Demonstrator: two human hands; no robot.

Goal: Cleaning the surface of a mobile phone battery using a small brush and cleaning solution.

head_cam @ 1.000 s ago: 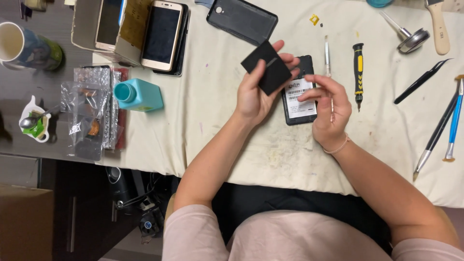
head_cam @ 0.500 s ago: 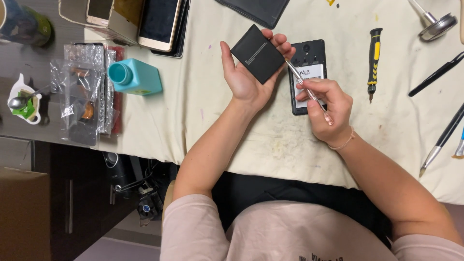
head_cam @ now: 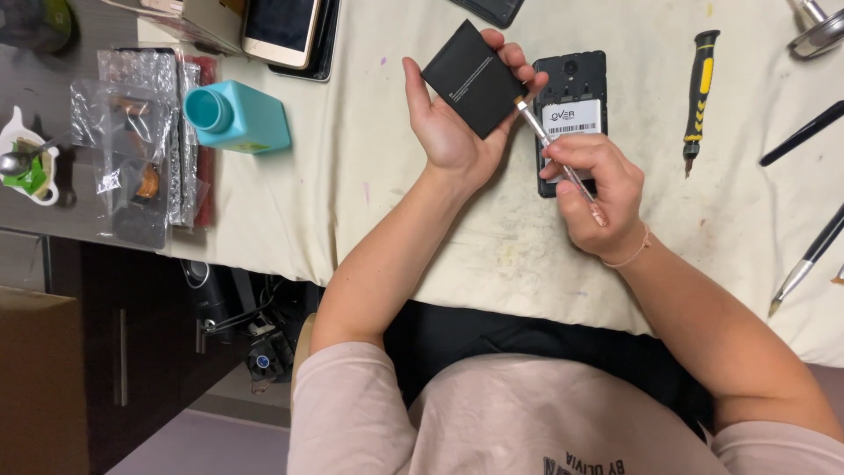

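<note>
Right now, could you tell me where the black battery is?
In the head view, the black battery is held up in the left hand, just left of the opened phone.

This is a phone repair workbench. A stained cream cloth [head_cam: 369,220] covers the table, strewn with an opened phone [head_cam: 571,97], a yellow-and-black screwdriver [head_cam: 701,88], other phones [head_cam: 281,26], a teal solvent bottle [head_cam: 236,116] and bagged spare parts [head_cam: 132,141].

1. Flat black rectangular battery [head_cam: 475,77], tilted, held up above the cloth.
2. Thin silver metal pen-like tool [head_cam: 557,158], slanted, tip touching the battery's corner.
3. Black phone with back cover off [head_cam: 571,88], lying flat just beside the battery.
</note>
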